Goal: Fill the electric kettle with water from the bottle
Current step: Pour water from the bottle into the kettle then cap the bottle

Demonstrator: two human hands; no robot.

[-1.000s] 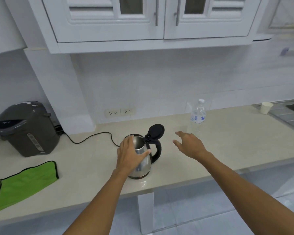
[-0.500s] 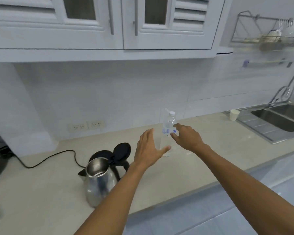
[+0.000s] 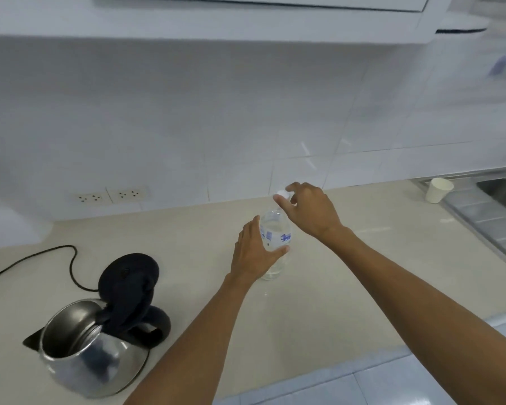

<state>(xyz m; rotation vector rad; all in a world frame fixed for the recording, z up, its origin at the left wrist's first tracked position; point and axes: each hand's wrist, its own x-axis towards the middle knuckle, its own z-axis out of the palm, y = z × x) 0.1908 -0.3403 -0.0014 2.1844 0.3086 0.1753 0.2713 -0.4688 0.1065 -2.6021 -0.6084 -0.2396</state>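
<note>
Head view, 1 frame. Bottle (image 3: 275, 238) stands upright on the surface (image 3: 348, 287), near the back wall, well right of the kettle (image 3: 94, 349). Bottle is clear, with a blue-printed label and a white cap (image 3: 281, 194); cap is on.

Left hand (image 3: 253, 255): fingers wrapped around the bottle's body at label height, thumb on the near side, clamped on it. Bottle base sits on the surface below the hand.

Right hand (image 3: 311, 210): above the bottle, thumb and fingertips pinched together on the cap.

Kettle: steel body, at the near left of the surface, close to the front edge. Black lid (image 3: 129, 274) is hinged up and back, so the mouth is open. Inside looks dark; water level cannot be told. Black handle faces right, toward the left forearm. Spout points left.

Black cord (image 3: 56, 252) runs across the surface behind the kettle to the left edge of view. 2 sockets (image 3: 111, 195) on the tiled wall above it. Paper cup (image 3: 437, 190) stands at far right, beside the sink (image 3: 500, 211).
</note>
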